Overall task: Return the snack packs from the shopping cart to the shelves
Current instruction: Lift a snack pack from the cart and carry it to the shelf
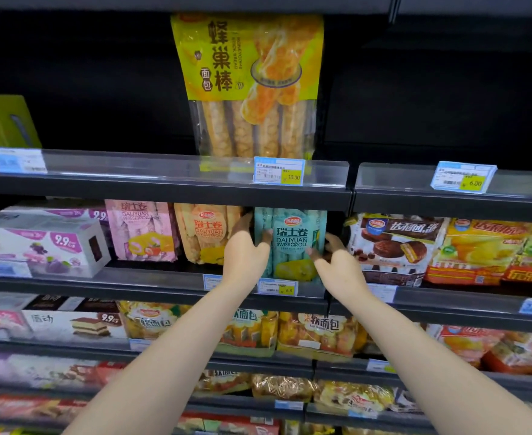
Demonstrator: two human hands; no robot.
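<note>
A teal Swiss roll pack (291, 243) stands upright on the second shelf (164, 279), between an orange Swiss roll pack (206, 233) and a chocolate pie bag (396, 246). My left hand (246, 252) grips its left edge, thumb across the front. My right hand (337, 265) is at its right edge, fingers curled against the side. Both forearms reach up from the bottom of the view. The shopping cart is out of view.
A tall yellow honeycomb bread pack (249, 86) stands on the shelf above, with dark bare space either side. A pink Swiss roll pack (142, 230) and purple cake boxes (41, 246) sit left. Lower shelves hold several bread bags (315, 334). Price tags (279, 171) line the rails.
</note>
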